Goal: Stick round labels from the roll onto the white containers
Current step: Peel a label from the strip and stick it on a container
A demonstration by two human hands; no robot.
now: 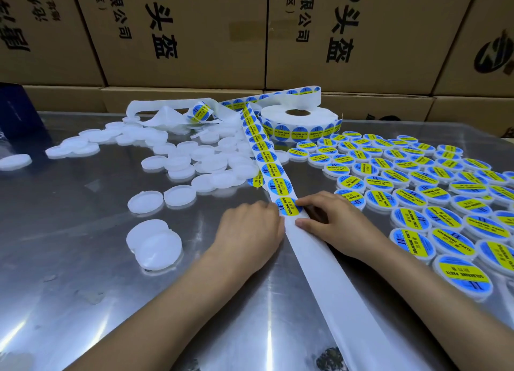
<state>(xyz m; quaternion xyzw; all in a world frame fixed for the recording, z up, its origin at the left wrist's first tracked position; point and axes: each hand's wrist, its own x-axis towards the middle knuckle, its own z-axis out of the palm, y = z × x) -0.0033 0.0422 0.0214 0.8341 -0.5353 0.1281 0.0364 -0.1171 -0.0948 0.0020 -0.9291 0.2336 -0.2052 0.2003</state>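
1. Your left hand (250,228) rests, fingers curled, at the left edge of the white backing strip (319,262); whether it pinches the strip, you cannot tell.
2. Your right hand (331,220) pinches the strip's right edge, forefinger on the round blue-and-yellow label (289,207).
3. The white label roll (299,120) stands near the shiny metal worktop's (83,259) far edge.
4. Plain round white plastic containers (178,159) lie left of the strip, labelled containers (417,192) towards the right edge.
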